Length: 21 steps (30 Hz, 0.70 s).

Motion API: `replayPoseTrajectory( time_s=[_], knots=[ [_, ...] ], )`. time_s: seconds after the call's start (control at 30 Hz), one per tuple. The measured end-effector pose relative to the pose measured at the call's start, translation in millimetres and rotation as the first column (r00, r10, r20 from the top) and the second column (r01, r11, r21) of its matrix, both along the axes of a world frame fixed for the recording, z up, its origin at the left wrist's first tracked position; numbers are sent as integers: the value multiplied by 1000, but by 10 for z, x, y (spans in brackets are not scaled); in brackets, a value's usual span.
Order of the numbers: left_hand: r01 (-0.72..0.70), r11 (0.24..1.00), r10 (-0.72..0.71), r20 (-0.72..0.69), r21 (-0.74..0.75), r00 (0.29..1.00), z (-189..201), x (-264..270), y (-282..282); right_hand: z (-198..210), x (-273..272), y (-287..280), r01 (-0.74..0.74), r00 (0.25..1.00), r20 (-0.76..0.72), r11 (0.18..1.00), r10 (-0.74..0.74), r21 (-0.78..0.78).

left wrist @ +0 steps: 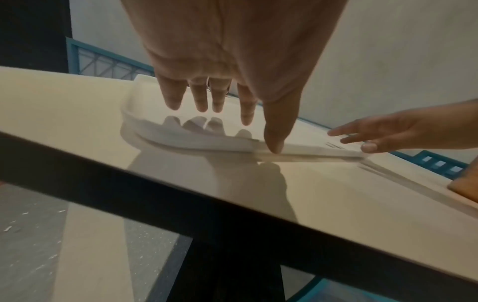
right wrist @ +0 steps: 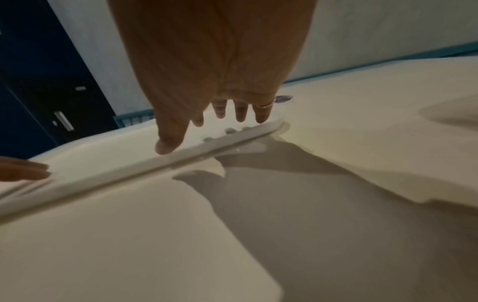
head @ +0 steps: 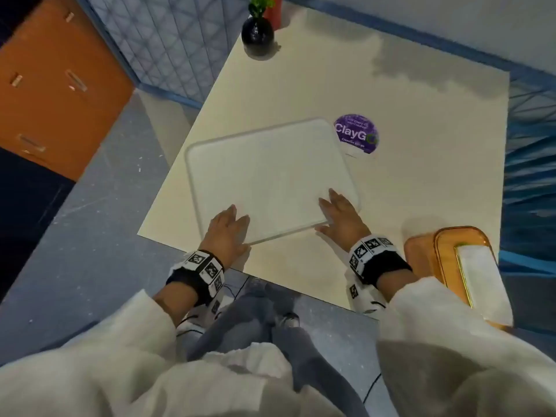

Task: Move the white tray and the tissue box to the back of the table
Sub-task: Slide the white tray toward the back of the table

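Note:
The white tray (head: 264, 170) lies flat on the cream table (head: 406, 188), slightly turned, near the front edge. My left hand (head: 228, 225) is at the tray's near left corner with straight fingers over it; in the left wrist view the left hand (left wrist: 247, 102) touches the near rim (left wrist: 310, 148) with its thumb tip. My right hand (head: 340, 213) lies at the near right corner, fingers straight over the tray (right wrist: 103, 163), thumb on the rim. The orange tissue box (head: 445, 260), white tissue on top, stands at the front right, beside my right forearm.
A purple round ClayGo sticker (head: 356, 133) lies just behind the tray's far right corner. At the table's far left corner stand a black vase (head: 257, 33) with a green plant and a red object (head: 274, 12). Orange drawers (head: 54, 85) are off to the left.

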State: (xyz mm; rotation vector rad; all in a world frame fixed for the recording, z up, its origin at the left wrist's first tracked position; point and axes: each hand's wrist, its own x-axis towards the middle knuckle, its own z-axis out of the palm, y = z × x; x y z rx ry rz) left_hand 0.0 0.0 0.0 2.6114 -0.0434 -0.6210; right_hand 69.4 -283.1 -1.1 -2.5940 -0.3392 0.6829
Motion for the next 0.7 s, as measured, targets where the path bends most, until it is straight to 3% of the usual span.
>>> replayPoseTrajectory(
  time_s=[0.1,0.23,0.43,0.7],
  knots=[
    [17,1000,-16,-68,24,998,-13,41,99,-57,58,52,-65,998,-27,991,62,-120],
    [-11,1000,12,-139,7,990,152,72,71,-105,39,63,-103,990,76,982,116,-156],
    [8,1000,-10,-153,-13,988,199,329,-20,-108,254,-44,-10,999,37,988,16,-157],
    [64,998,-63,-155,3,986,132,1091,-357,19,904,-383,41,997,-60,980,-54,-193]
  ],
)
